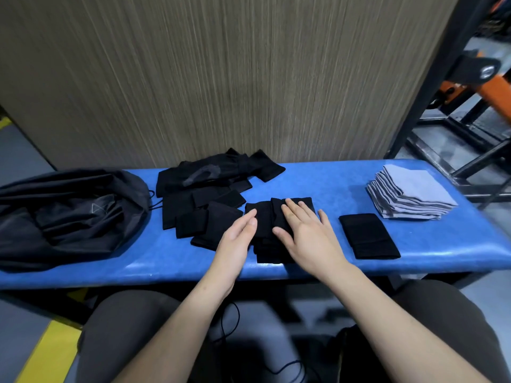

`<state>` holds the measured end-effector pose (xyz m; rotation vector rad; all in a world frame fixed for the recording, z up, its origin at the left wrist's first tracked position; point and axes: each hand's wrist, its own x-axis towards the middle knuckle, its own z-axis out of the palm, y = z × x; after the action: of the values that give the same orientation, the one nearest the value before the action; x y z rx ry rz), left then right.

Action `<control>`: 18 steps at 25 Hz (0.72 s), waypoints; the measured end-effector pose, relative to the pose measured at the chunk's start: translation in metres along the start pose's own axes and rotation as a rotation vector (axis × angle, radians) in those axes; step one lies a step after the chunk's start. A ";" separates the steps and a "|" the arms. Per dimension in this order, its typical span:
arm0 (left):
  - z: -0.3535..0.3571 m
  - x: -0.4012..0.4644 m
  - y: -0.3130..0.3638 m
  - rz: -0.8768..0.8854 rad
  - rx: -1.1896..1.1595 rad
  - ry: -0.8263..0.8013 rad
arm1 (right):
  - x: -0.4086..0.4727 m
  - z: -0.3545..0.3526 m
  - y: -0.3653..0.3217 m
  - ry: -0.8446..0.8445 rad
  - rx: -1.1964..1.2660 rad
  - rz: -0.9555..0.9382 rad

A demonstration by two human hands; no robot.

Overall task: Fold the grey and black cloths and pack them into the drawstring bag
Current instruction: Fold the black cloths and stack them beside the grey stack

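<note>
A blue padded worktop (442, 244) before a wood-grain panel (221, 78): both hands — left hand (237, 239), right hand (307, 233) — lie flat, fingers straight and slightly spread, on a soft black cloth (265, 217) running lengthwise away from the person; grey cloths (412, 194) stacked right, drawstring bag (69, 214) left.

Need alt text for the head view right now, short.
Both hands, left hand and right hand, press flat on a black cloth on a blue bench. Drawstring bag far left, grey cloth stack far right.
</note>
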<state>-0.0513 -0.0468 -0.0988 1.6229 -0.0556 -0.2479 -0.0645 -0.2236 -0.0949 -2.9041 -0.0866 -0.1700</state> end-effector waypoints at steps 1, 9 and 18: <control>0.000 0.000 0.000 0.001 -0.004 0.000 | 0.001 0.001 -0.001 0.038 -0.019 -0.002; 0.002 -0.001 0.004 -0.005 -0.077 0.007 | 0.011 0.010 -0.031 0.430 0.056 -0.111; -0.004 0.001 0.005 0.079 -0.128 0.049 | 0.006 0.010 -0.041 0.150 0.306 -0.166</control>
<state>-0.0492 -0.0436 -0.0937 1.4949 -0.0650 -0.1481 -0.0600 -0.1813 -0.0947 -2.5692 -0.3008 -0.3679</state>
